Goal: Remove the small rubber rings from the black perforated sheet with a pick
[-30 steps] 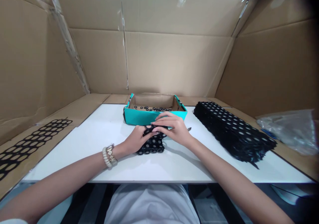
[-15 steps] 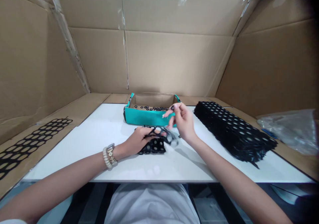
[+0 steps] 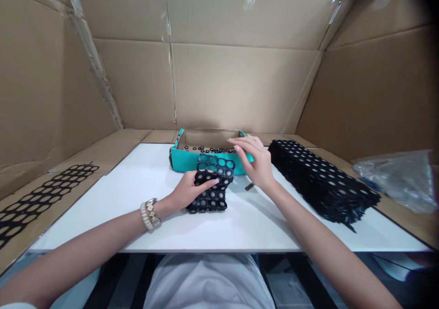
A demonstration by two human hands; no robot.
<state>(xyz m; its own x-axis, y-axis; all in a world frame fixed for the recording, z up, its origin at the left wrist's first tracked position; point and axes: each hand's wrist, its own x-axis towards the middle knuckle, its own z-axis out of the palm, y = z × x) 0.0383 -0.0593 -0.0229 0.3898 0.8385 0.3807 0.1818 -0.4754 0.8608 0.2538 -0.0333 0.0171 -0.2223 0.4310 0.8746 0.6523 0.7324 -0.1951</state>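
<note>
My left hand (image 3: 187, 191) grips a black perforated sheet (image 3: 209, 194), thumb on top, with the sheet's far part raised in front of the teal box. Just above the near right corner of the teal box (image 3: 187, 161) is my right hand (image 3: 255, 160), its fingers apart and nothing visible between them. Small black rings (image 3: 206, 150) lie inside the box. A small dark tool (image 3: 249, 187) rests on the white table beneath my right hand, partly hidden by it.
A tall stack of black perforated sheets (image 3: 318, 176) stands on the right. Beyond it lies a clear plastic bag (image 3: 398, 181). An empty black lattice sheet (image 3: 48, 194) lies on cardboard at the left. Cardboard walls (image 3: 233, 84) enclose the white table (image 3: 137, 171).
The ring that was between my right fingertips is gone from them, and those fingers have opened near the box. The sheet's loose part has swung up and flattened out in my left hand.
</note>
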